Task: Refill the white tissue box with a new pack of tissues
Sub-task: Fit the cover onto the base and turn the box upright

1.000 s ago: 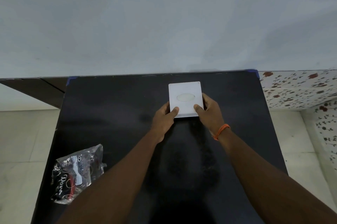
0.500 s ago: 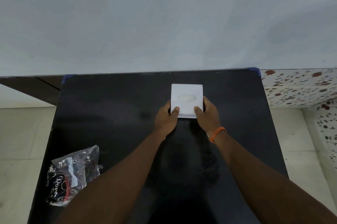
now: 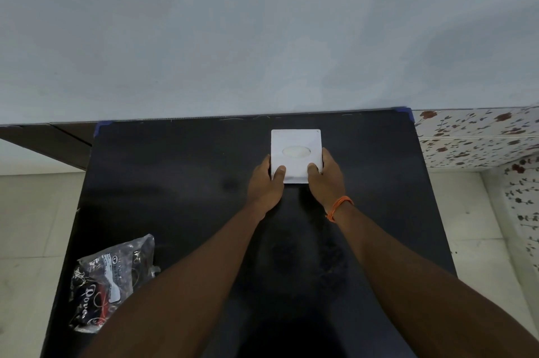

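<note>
The white tissue box (image 3: 295, 153) sits toward the far middle of the black table (image 3: 180, 182), and the left hand (image 3: 266, 185) and right hand (image 3: 326, 179) clasp its near corners, thumbs pressed on top and the other fingers curled round the sides, probably to steady it for lifting or opening. The new pack of tissues (image 3: 108, 282) lies well apart at the near left edge, its crinkled wrapper showing cursive lettering too small to read with confidence.
</note>
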